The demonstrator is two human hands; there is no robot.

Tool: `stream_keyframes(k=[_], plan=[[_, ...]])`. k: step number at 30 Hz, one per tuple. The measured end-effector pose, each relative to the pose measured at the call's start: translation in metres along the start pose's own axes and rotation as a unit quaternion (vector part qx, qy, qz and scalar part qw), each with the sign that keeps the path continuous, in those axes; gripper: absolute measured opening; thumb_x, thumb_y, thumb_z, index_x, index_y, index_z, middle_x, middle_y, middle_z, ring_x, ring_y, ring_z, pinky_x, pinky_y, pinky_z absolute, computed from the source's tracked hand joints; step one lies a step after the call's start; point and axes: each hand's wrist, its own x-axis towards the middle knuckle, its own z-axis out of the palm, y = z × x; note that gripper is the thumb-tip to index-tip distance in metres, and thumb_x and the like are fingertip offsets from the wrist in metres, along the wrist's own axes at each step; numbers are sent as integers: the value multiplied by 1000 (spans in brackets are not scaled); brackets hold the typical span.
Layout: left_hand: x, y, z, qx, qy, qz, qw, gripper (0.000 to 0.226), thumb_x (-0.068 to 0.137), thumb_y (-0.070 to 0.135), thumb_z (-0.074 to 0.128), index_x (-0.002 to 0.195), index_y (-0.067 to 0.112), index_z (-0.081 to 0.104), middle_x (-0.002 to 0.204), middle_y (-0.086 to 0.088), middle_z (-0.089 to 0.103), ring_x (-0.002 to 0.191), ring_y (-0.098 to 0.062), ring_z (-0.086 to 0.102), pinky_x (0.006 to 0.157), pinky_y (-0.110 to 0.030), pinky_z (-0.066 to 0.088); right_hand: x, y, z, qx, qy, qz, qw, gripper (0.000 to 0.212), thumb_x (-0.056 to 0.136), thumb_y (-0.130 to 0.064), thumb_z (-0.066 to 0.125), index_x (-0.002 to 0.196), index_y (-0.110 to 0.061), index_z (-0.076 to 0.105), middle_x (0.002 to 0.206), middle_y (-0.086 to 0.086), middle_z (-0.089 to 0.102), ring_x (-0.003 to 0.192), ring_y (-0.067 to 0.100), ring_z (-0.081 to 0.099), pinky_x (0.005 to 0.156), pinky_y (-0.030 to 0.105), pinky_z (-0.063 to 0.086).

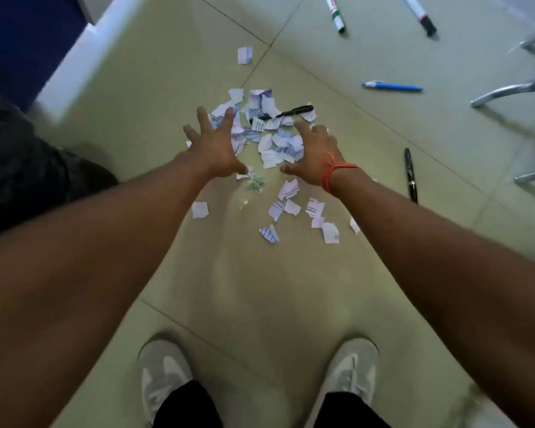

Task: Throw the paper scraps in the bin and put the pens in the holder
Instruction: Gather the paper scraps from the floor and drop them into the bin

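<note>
A heap of torn white paper scraps (269, 131) with blue print lies on the tiled floor, with more loose scraps (303, 211) nearer my feet. My left hand (212, 143) hovers at the heap's left side, fingers spread and empty. At the heap's right side is my right hand (314, 152), also spread and empty, with a red thread at its wrist. A black pen (283, 113) lies partly under the heap's far edge. Another black pen (410, 176) lies to the right. Further off are a blue pen (393, 86), a green-capped marker (335, 15) and a black-capped marker (420, 15).
Chrome legs of a chair base (519, 88) stand at the right. A white skirting and dark blue wall (74, 57) run along the upper left. A dark object (19, 168) sits at the left edge. My two grey shoes (164, 375) stand below.
</note>
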Motion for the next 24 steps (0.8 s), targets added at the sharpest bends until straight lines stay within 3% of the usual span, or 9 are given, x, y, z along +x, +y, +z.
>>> stream_keyframes(k=[3, 6, 10, 13, 16, 20, 24], plan=[[29, -4, 10, 50, -6, 31, 998, 124, 70, 50, 83, 155, 38, -7, 161, -18, -26, 147, -52, -16, 121, -60, 10, 23, 0, 10, -52, -36, -28, 998, 103, 74, -47, 77, 153, -29, 13, 158, 20, 13, 140, 48, 21, 109, 52, 34], [43, -4, 29, 109, -15, 36, 993, 115, 69, 53, 81, 153, 41, 4, 162, -19, -14, 146, -54, -4, 116, -63, 21, 36, -3, 27, -109, -19, -50, 993, 95, 75, -44, 76, 151, -29, 22, 153, 23, 18, 135, 51, 22, 107, 52, 35], [42, 15, 36, 151, 98, 99, 979, 52, 87, 21, 66, 135, 14, 49, 141, -21, 43, 133, -41, 34, 106, -43, 35, 49, -9, 36, -90, 46, -65, 993, 49, 79, -27, 72, 124, -16, 55, 137, 25, 36, 123, 48, 41, 99, 43, 41], [42, 21, 44, 76, 161, 95, 979, 28, 90, 11, 54, 114, 6, 65, 127, -23, 57, 116, -42, 56, 95, -40, 46, 49, -22, 33, -70, 86, -117, 987, 12, 81, -5, 60, 91, -8, 66, 104, 24, 59, 102, 41, 60, 79, 33, 44], [38, 23, 42, -11, 163, 82, 983, 21, 88, 13, 57, 99, 0, 69, 113, -24, 66, 105, -42, 62, 77, -35, 44, 50, -29, 30, -47, 90, -87, 991, 16, 83, -2, 58, 93, 2, 70, 102, 25, 68, 100, 39, 64, 78, 32, 46], [25, 21, 29, -142, 154, 23, 978, 19, 81, 12, 64, 94, 0, 71, 107, -21, 71, 103, -35, 67, 70, -29, 43, 38, -38, 20, 36, 99, -19, 994, 23, 84, -5, 64, 104, 4, 70, 110, 22, 69, 103, 38, 65, 86, 34, 54], [-6, 26, 5, -254, 160, 21, 954, 17, 75, 12, 70, 91, 7, 76, 98, -12, 74, 96, -29, 70, 66, -23, 45, 13, -50, -1, 202, 96, 17, 975, 20, 68, 1, 77, 87, 6, 71, 89, 20, 72, 80, 37, 73, 76, 47, 61]])
